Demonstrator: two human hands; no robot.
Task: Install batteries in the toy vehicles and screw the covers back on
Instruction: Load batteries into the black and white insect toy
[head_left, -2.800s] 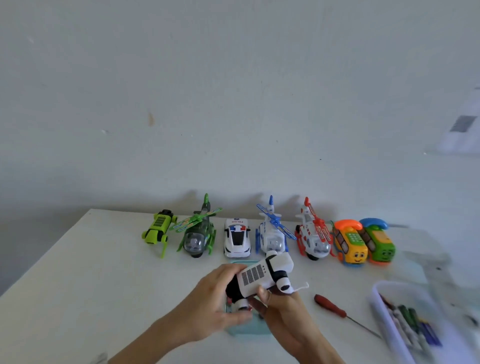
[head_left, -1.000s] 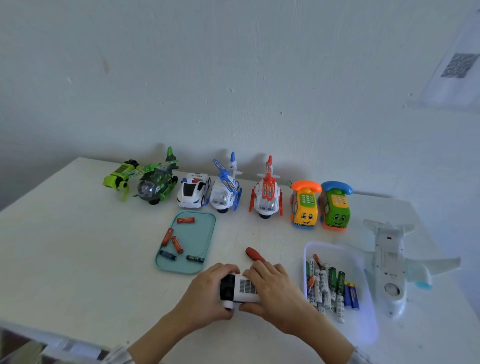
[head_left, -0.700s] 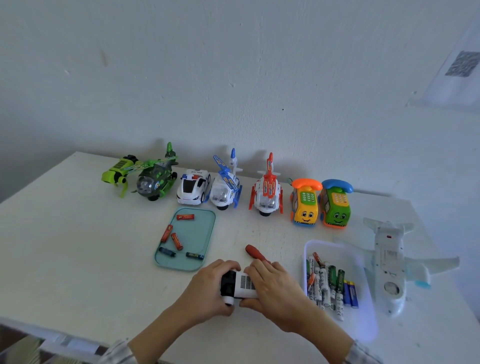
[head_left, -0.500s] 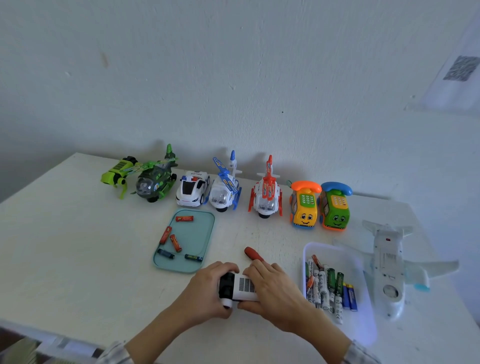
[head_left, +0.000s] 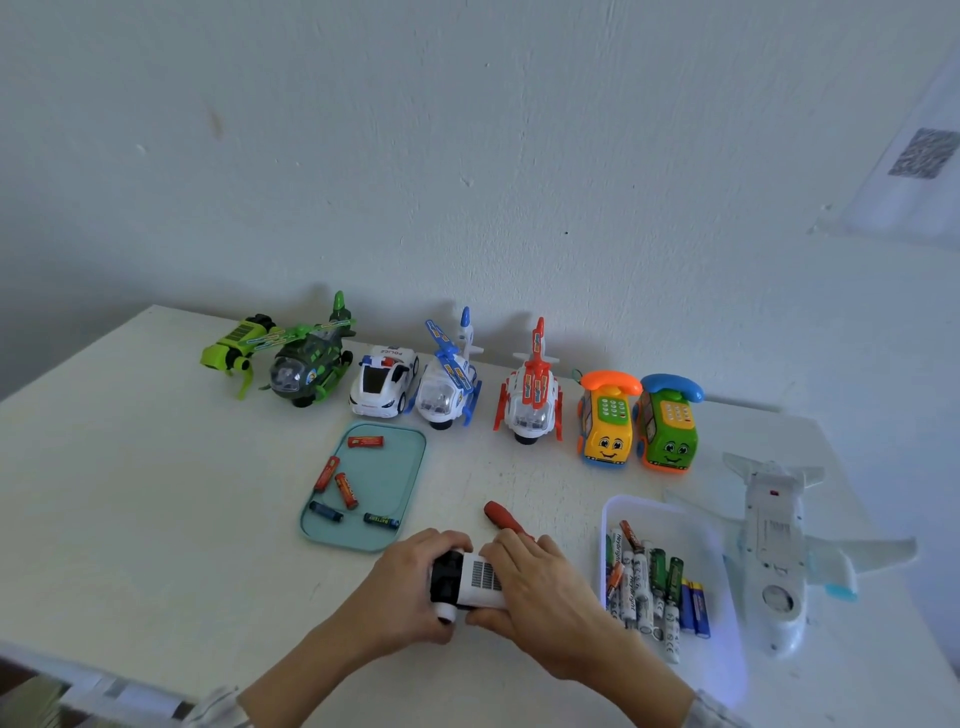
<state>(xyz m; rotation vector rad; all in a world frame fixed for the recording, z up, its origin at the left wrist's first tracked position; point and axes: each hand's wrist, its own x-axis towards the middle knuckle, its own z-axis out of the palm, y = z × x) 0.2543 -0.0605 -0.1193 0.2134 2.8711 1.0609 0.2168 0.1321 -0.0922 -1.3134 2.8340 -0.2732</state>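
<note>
White and black moulded plastic, with a ribbed grille panel, makes up the small toy vehicle (head_left: 470, 581) resting low on the matte white table (head_left: 130, 493). The left hand (head_left: 400, 587) curls round its black end; the right hand (head_left: 540, 587) wraps its white end. Just behind lies a red-handled screwdriver (head_left: 501, 517), between a teal rounded tray (head_left: 400, 467) and a clear battery tub (head_left: 675, 525).

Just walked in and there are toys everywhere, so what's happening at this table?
A person is fitting batteries into toy vehicles. Both hands, left hand and right hand, grip a small black and white toy low over the table. A red-handled screwdriver lies just behind it. Loose batteries sit in a teal tray and a white tray, and other toys line the wall.
</note>
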